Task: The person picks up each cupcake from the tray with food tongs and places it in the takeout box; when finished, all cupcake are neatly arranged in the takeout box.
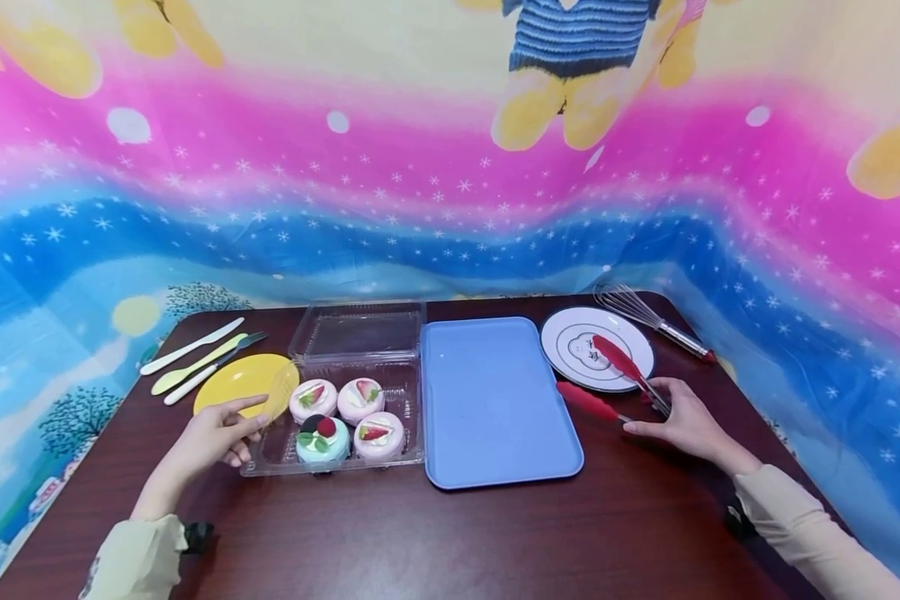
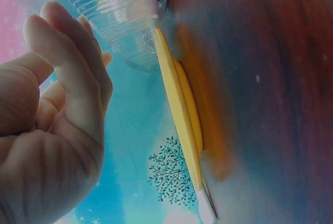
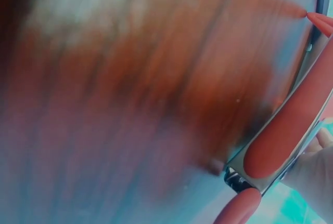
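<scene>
My right hand (image 1: 690,421) grips red-and-metal tongs (image 1: 624,360) at the right of the table. Their two red arms stand apart, one over the white plate (image 1: 558,337), the other beside the blue tray (image 1: 501,408). In the right wrist view the tongs (image 3: 291,122) tilt close above the wood. My left hand (image 1: 213,435) holds nothing, fingers loosely bent, beside the yellow plate (image 1: 236,379) and the left edge of a clear plastic box (image 1: 403,387). Inside sit three pink toy cakes (image 1: 378,435) with strawberry slices and one mint-green cake (image 1: 322,446) with a red berry.
The box's clear lid (image 1: 362,329) is folded back. At the far left lie a white-handled knife (image 1: 192,346), a yellow-green spoon (image 1: 198,364) and a fork (image 1: 213,369). A whisk (image 1: 652,319) lies at the back right. Patterned cloth (image 1: 435,200) hangs behind the dark table (image 1: 390,533).
</scene>
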Demonstrator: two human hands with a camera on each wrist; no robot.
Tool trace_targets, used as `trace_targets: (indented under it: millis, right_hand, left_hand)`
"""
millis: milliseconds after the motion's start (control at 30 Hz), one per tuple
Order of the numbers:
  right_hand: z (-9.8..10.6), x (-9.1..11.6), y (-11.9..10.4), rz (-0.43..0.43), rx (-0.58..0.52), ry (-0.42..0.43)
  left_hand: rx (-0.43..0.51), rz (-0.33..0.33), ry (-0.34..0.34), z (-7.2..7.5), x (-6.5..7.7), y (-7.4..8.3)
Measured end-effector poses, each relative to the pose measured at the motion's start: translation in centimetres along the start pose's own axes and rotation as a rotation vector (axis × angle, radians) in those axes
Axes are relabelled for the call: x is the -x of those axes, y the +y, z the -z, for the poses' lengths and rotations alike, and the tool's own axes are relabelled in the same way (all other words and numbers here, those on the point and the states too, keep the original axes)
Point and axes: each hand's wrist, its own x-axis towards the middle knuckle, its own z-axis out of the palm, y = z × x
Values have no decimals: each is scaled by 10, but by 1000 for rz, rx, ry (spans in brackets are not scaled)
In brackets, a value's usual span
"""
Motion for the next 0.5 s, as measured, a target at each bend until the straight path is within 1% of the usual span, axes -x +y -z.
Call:
trace_targets:
  millis: [133,300,500]
  right_hand:
    - [1,0,-2,-12,-4,-5]
    - [1,3,-4,-23,-7,-12]
    - [1,3,-6,-28,-6,-11]
  left_hand:
    - [1,-4,5,1,0,1]
    - [8,7,4,-1,0,2]
    - [-10,14,14,-1,1,4]
